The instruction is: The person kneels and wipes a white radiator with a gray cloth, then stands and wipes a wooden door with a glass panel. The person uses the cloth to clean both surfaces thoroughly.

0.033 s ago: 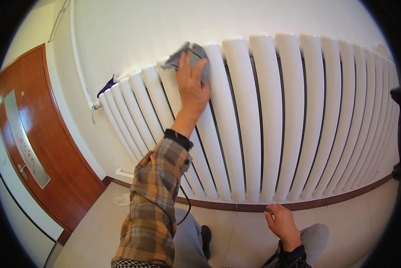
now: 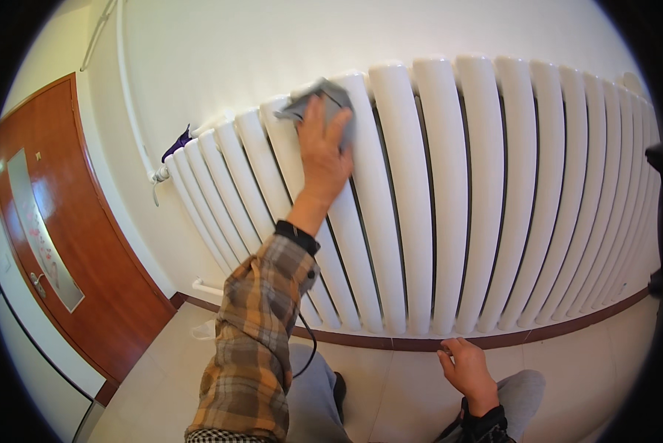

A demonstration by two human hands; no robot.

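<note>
A grey cloth (image 2: 339,96) lies bunched under the fingers of my left hand (image 2: 324,156), which presses it against the upper front of a white column radiator (image 2: 440,192). Part of the cloth sticks out left of my fingers, near the radiator's top edge. My right hand (image 2: 469,373) is low on the right, beside my right knee and apart from the radiator. Its fingers are loosely curled in, and nothing shows in them.
A dark purple cloth (image 2: 176,142) hangs at the radiator's left end, by the pipe valve (image 2: 159,174). Left stands a brown door (image 2: 73,244). A black cable (image 2: 313,347) hangs beside my left sleeve. A whitish crumpled thing (image 2: 203,330) lies on the tiled floor.
My left hand and the grey cloth have slid slightly right and down over the radiator columns. My right hand stays where it was.
</note>
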